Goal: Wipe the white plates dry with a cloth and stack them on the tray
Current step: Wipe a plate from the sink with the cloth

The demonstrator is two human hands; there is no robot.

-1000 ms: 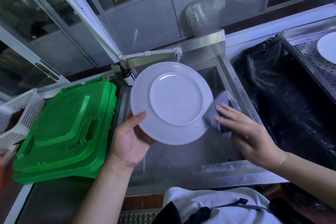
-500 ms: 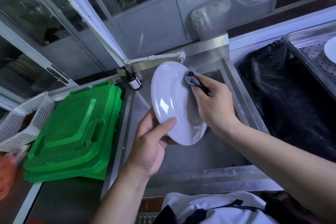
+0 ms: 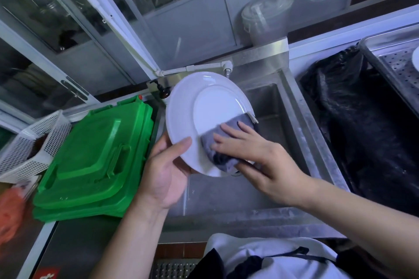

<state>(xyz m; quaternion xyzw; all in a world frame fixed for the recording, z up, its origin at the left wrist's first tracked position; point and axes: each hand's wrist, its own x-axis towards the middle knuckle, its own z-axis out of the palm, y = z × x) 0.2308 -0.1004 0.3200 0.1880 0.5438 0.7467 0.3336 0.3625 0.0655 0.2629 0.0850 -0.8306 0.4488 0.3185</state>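
Wiping: head view, a plate held up over the sink.
Plate (image 3: 205,106): white and round, tilted, with its back to the camera. It sits between the two hands, above the sink (image 3: 292,120).
Left hand (image 3: 164,171): it grips the plate's lower left rim. The thumb lies flat on the near side. The other fingers curl behind the plate, out of sight.
Right hand (image 3: 256,156): the fingers (image 3: 229,130) are straight and a little spread. They press the cloth flat on the plate. The thumb sits at the plate's bottom edge, under the cloth.
Cloth (image 3: 218,147): grey, under the right fingers, on the plate's lower right part. It hangs a bit past the rim.
Tray (image 3: 385,52): metal with holes, far right of the right hand, well apart. A white edge shows on it.
Lids (image 3: 93,161): green, stacked, just left of the left hand.
Basket (image 3: 29,145): white, left of the lids.
Bag (image 3: 362,131): black, between sink and tray.
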